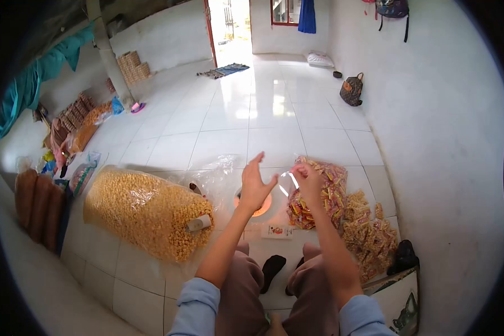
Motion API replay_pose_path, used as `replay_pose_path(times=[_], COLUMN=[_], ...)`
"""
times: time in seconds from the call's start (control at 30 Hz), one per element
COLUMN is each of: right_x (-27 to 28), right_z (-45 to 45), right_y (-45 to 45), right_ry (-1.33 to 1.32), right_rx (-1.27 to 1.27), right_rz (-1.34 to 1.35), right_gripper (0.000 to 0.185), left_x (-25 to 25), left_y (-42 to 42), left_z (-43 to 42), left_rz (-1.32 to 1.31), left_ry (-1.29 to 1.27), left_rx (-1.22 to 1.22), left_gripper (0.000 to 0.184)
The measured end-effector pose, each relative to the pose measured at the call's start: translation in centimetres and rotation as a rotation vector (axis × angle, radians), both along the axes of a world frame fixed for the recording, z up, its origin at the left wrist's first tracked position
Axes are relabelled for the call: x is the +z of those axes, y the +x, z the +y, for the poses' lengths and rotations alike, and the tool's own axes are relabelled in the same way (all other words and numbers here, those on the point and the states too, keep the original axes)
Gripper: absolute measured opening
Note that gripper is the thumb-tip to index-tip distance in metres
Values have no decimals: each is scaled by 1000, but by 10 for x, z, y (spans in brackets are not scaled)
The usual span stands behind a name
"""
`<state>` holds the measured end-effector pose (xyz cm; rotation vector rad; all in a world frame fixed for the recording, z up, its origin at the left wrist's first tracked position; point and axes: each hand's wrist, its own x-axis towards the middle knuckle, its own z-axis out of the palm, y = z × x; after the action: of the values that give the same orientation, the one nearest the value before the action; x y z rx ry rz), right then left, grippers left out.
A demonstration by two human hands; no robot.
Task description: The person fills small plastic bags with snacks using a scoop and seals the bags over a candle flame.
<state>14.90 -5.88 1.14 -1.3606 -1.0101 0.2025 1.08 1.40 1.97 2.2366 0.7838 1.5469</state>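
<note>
My left hand [255, 187] is raised over the floor with its fingers and thumb apart, holding nothing. To its right, my right hand [309, 180] is closed in a pinch on a small clear plastic piece [285, 183], perhaps a packet; its shape is hard to make out. Partly hidden behind my left hand is a round orange-toned thing [261, 207] on the floor. In front of my feet lies a white printed packet [277, 231]. Beside my right hand stands a clear bag of red and yellow sachets [330, 187].
A large clear sack of yellow puffed snacks [134, 207] lies at left, a white cup [199, 223] at its mouth. Crumpled clear plastic [218, 171] lies behind. Filled snack packets [369, 238] are heaped at right near the wall, beside a black bag [407, 256].
</note>
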Motion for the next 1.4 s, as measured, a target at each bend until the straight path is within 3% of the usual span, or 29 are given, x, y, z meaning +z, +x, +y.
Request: replay_pose_path(times=[0.07, 0.1, 0.13, 0.17, 0.2, 0.23, 0.33, 0.4, 0.63, 0.73, 0.83, 0.97, 1.07, 1.2, 1.4], right_x=[-7, -9, -12, -16, -17, -19, -19, -15, -7, -5, -3, -8, -14, -14, -10], right_z=[-16, -21, -23, -24, -25, -26, -25, -29, -34, -34, -33, -30, -28, -28, -28], right_y=[-10, -12, -10, -6, -1, 2, -1, -6, 2, -1, -3, 6, 11, 9, 10], right_ry=[-25, -60, -60, 37, 135, 131, 114, -111, -241, -143, -175, -233, -293, -394, -410], right_rx=[-14, -22, -28, -82, -136, -140, -175, -42, 44, 110, 125, 307, 455, 669, 740], right_rz=[-112, -220, -221, -419, -618, -618, -585, -167, -189, -302, -353, -205, -59, 268, 391], right_gripper=[5, 6, 6, 7, 9, 9, 9, 14, 14, 10, 20, 31, 30, 27, 27], left_x=[2, -6, -19, -31, -29, -28, -24, -21, -20, -19, -17, -19, -32, -35, -29], left_y=[6, 7, 7, 10, 13, 11, 4, 4, 2, -1, -5, -9, -15, -29, -62], left_z=[-6, -8, -12, -14, -16, -17, -20, -21, -14, -14, -17, -13, -2, -1, 8], left_rz=[204, 204, 257, 309, 308, 271, 271, 291, 282, 298, 293, 243, 202, 250, 365], left_ry=[-42, -39, -286, -534, -531, -599, -618, -576, -447, -432, -448, -320, -418, -378, -541], left_rx=[-279, -283, -359, -436, -446, -436, -356, -290, -280, -279, -310, -401, -522, -451, -446], left_gripper=[45, 45, 38, 32, 32, 25, 25, 28, 25, 21, 18, 15, 16, 15, 16])
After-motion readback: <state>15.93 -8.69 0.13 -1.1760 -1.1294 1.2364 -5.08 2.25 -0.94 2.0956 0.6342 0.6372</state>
